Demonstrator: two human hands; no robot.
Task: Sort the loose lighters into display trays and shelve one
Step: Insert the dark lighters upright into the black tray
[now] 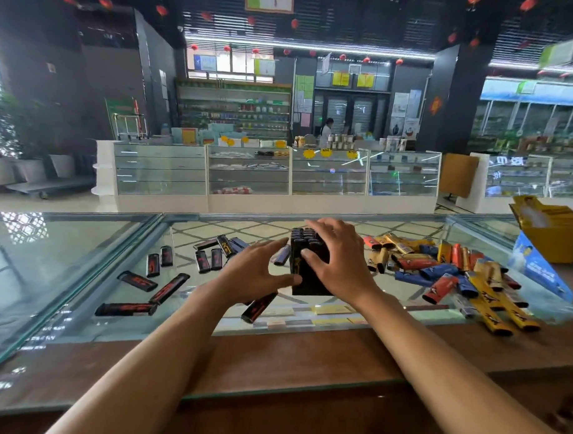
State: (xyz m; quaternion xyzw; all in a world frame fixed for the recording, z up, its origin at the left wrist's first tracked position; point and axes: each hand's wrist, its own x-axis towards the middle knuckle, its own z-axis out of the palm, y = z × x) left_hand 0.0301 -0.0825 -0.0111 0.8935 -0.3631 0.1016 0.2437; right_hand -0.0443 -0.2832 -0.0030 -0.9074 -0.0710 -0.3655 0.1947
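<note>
- Where's the display tray [308,286]?
- Upright on the glass counter [85,262], just past one black lighter [259,307]. The right hand [338,263] wraps its top, and the left hand [258,273], fingers straight, touches its base.
- Advice?
- Keep it steadied while filling it. Loose black lighters [170,287] lie to the left, the coloured pile [426,264] to the right.

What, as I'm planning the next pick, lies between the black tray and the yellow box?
A heap of red, blue and yellow lighters on the glass; head view.
</note>
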